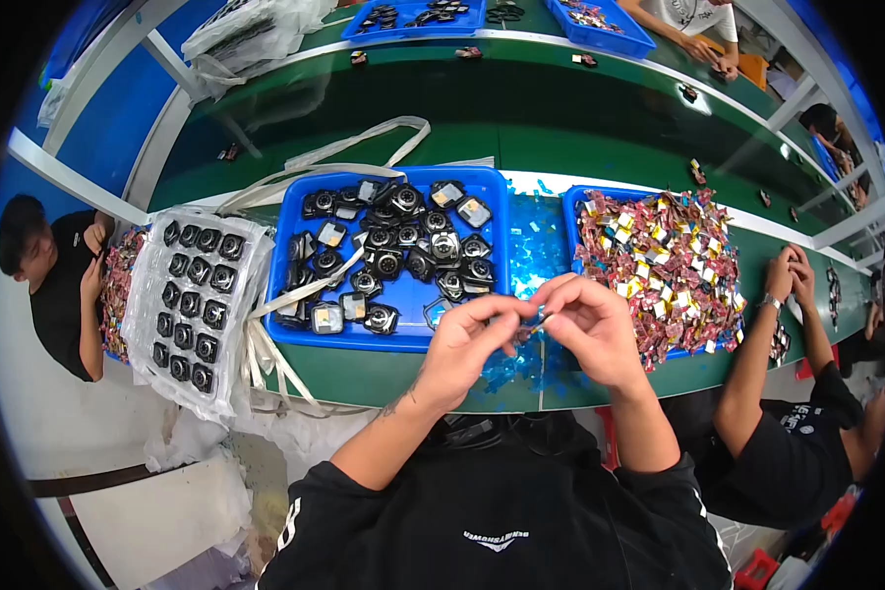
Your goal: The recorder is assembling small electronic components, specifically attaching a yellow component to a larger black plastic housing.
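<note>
By the near right corner of the blue tray (502, 241), your left hand (477, 339) and right hand (592, 329) meet, thumb and forefinger of each drawn together in a pinch on a small part (538, 319); your fingertips hide most of its shape. Black cases (388, 264) fill the tray. Right of it lie blue scraps (531, 241), then a heaped bin (569, 221); left, a white pack (241, 280).

A green table (364, 376) bears trays (502, 236) and blue scraps (528, 258).
</note>
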Demonstrator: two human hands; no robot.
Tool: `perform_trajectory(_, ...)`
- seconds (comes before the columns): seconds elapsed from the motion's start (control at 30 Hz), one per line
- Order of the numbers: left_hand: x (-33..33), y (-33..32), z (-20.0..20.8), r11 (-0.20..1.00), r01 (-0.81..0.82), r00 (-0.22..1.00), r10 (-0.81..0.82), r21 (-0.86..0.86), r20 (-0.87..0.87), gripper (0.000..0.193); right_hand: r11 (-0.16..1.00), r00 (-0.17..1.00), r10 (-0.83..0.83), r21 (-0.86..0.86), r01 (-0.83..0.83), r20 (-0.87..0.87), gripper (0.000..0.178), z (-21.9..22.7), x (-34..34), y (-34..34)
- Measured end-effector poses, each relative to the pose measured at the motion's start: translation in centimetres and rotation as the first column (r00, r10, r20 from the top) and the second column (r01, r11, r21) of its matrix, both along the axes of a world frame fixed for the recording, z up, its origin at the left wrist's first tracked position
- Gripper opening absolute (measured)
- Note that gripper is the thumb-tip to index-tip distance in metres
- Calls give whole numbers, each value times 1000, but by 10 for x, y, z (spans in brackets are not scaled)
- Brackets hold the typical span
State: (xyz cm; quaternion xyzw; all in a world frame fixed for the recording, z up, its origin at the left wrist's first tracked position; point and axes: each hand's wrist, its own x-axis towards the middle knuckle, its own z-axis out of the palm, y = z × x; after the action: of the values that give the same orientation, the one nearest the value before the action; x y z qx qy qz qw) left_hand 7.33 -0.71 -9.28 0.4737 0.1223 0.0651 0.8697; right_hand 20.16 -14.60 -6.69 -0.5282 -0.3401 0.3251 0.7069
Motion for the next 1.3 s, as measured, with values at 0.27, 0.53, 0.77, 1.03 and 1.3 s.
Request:
perform_trajectory(0.27,0,2,2,955,-217,968,183,203,174,53,921,841,-199,-197,336,503,10,16,-7,-3)
perform_trajectory(0.53,-6,-6,13,961,-200,968,165,189,189,53,934,738,-70,-216,285,671,16,39,-19,18)
perform_trajectory(0.77,-5,-8,10,972,-164,970,128,167,205,53,940,689,-50,-199,277,723,11,36,-19,22)
perform_trajectory(1.03,-8,-10,8,960,-175,972,133,217,196,52,919,730,-24,-272,285,683,9,35,-19,22)
perform_trajectory(1.3,-13,-10,13,940,-162,978,111,302,178,51,933,620,-23,-206,296,785,9,36,-19,21)
